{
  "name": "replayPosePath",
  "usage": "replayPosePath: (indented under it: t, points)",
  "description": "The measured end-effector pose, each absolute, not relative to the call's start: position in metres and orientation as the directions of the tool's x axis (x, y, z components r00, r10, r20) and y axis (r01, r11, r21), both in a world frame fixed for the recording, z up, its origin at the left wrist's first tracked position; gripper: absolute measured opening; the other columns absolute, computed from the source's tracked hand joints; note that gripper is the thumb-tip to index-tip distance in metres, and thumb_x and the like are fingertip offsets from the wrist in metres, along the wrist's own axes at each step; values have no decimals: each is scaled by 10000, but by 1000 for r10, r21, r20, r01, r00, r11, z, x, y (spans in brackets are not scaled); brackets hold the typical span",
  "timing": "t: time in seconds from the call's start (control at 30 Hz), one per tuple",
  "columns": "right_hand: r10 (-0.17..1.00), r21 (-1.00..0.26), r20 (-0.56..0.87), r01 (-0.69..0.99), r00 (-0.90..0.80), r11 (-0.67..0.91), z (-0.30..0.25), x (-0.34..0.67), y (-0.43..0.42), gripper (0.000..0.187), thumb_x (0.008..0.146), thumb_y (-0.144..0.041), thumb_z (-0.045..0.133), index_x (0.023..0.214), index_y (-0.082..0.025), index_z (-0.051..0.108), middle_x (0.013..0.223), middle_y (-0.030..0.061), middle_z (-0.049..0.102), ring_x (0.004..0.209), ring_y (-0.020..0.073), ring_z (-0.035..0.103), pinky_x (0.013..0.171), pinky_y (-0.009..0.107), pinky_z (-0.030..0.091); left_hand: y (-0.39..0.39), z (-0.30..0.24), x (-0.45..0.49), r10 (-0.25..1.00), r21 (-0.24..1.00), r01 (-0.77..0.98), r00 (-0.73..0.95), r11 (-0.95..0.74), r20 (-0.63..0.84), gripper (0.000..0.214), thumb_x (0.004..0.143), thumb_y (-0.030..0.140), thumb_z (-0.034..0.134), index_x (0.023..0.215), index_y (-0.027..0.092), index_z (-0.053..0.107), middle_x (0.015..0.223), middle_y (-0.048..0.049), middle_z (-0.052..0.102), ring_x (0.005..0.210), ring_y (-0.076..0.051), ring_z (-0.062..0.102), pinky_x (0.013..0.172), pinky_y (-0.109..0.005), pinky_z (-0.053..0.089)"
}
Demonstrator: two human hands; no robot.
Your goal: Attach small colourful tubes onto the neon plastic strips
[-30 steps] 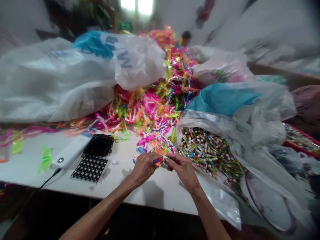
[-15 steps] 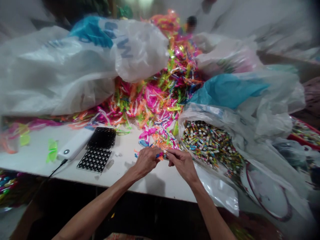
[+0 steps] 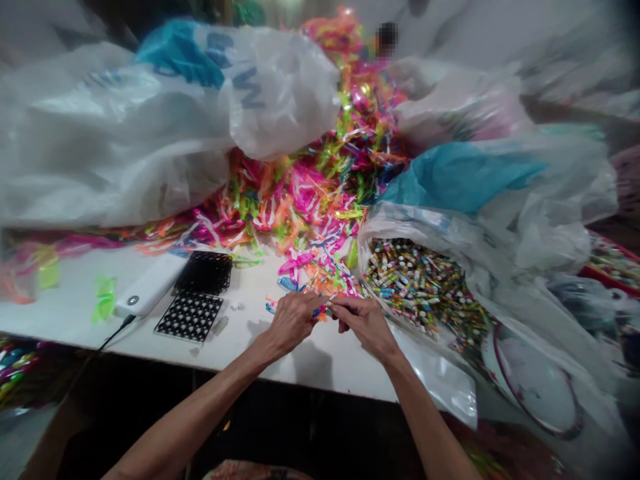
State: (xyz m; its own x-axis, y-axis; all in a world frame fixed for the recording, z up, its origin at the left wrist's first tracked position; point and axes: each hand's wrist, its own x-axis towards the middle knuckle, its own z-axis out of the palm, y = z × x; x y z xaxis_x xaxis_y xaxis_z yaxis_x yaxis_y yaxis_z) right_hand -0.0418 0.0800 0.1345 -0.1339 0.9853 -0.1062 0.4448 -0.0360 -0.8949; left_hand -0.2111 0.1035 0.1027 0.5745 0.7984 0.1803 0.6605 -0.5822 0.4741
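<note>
Small piece [image 3: 329,303] between 2 curled hands [image 3: 294,320] [image 3: 369,325]

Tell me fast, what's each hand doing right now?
Left hand: closed on a small bluish piece, mostly hidden.
Right hand: closed in a pinch; what it holds, if anything, can't be told.

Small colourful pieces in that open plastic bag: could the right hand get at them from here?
Probably yes: the right hand is just beside the open plastic bag, whose small colourful pieces lie uncovered on that side. It does look busy, though, pinching close to the left hand.
</note>
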Motion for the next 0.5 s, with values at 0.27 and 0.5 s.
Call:
replayPosePath:
  t: [0.27, 0.5]
  points:
    - [974, -919, -193, 370, -121, -136, 121, -44, 76, 141, 752, -270, 541, 689, -155, 593, 543, -31, 524, 414, 73, 486, 407, 181, 402, 105, 88, -213, 767, 518, 632, 636, -577, 78, 470, 754, 106, 513, 1194, 268, 488, 1007, -18, 638, 863, -202, 591, 711, -275, 418]
    - [973, -968, -194, 187, -127, -168, 119, -38, 78, 170, 712, -307, 601, 703, -144, 551, 572, -28, 564, 406, 66, 500, 397, 181, 419, 111, 101, -214, 716, 534, 585, 695, -611, 57, 455, 725, 71, 483, 1130, 272, 534, 989, -5, 643, 853, -181, 595, 669, -233, 394]
